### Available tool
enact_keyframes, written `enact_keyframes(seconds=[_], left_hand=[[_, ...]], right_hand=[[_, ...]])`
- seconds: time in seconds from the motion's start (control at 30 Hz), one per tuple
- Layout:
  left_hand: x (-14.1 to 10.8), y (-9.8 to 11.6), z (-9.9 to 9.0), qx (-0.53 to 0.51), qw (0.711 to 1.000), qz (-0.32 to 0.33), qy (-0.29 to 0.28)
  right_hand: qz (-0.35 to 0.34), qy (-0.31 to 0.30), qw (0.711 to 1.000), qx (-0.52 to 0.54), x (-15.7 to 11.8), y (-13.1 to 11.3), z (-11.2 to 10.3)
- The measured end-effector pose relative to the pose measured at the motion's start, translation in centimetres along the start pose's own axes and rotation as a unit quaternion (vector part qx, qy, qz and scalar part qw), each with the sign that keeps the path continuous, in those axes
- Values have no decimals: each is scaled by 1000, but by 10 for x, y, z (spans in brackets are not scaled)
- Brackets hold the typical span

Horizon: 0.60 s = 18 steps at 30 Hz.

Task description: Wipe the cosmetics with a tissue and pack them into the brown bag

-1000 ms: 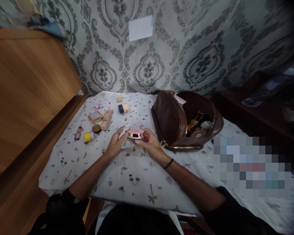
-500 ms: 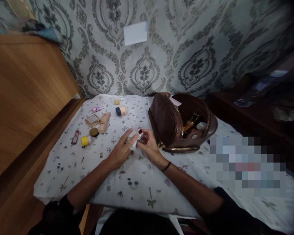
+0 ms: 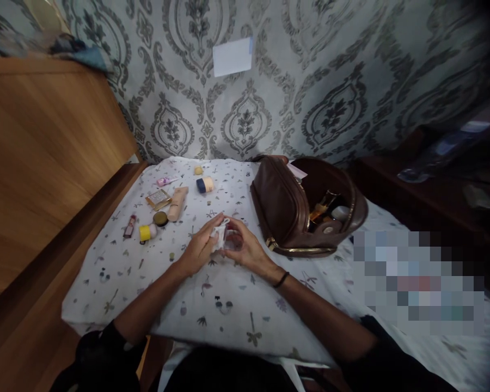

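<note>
Above the cloth, my left hand point(image 3: 199, 250) presses a crumpled white wipe point(image 3: 218, 238) against a small see-through container point(image 3: 231, 240). My right hand point(image 3: 250, 249) grips that container from the other side, thumb below and fingers above. Fingers and wipe hide much of it, so its exact kind is unclear. Just right of my hands stands an unzipped brown toiletry bag point(image 3: 278, 204), with several bottles and jars inside. To the left lie a beige tube point(image 3: 177, 203), a gold compact point(image 3: 159, 199) and a round dark-lidded jar point(image 3: 160, 219).
Also on the patterned cloth point(image 3: 237, 326) are a yellow-capped bottle point(image 3: 147, 233), a dark pink tube point(image 3: 129, 226), a navy-and-cream jar point(image 3: 205, 185) and a pink tube point(image 3: 166, 181). A wooden panel point(image 3: 57, 136) borders the left. At right, a plastic bottle point(image 3: 445, 149) lies on a dark surface.
The small container has turned between my hands: its dark end showed before, and now a clear side does. The wipe has shifted with it. The view has moved slightly.
</note>
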<state>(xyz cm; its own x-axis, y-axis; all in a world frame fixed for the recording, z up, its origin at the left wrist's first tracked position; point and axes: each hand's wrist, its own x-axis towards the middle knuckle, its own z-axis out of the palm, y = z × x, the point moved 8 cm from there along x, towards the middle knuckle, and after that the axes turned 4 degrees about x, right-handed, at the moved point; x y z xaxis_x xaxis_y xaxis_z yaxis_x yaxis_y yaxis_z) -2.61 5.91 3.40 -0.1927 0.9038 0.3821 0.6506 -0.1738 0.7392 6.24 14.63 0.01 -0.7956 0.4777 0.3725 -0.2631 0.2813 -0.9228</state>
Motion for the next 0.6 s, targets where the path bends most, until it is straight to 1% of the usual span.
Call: enact_keyframes(seconds=[0.13, 0.2, 0.27, 0.33, 0.43, 0.57, 0.6], left_hand=[[2, -20, -2, -56, 994, -98, 5], [1, -29, -1, -62, 989, -132, -4], [0, -36, -1, -54, 987, -153, -5], [0, -38, -2, -43, 986, -159, 2], [0, -35, -3, -40, 988, -148, 0], [0, -20, -1, -62, 992, -105, -10], [0, -15, 1, -78, 993, -90, -21]], right_hand=[[3, -26, 999, 36, -1, 1, 4], [5, -34, 998, 56, -2, 1, 6], [11, -31, 997, 70, -3, 1, 7], [24, -30, 996, 84, -4, 2, 8], [33, -18, 994, 100, -4, 1, 6], [4, 28, 995, 91, -3, -6, 0], [-4, 34, 996, 86, -4, -9, -1]])
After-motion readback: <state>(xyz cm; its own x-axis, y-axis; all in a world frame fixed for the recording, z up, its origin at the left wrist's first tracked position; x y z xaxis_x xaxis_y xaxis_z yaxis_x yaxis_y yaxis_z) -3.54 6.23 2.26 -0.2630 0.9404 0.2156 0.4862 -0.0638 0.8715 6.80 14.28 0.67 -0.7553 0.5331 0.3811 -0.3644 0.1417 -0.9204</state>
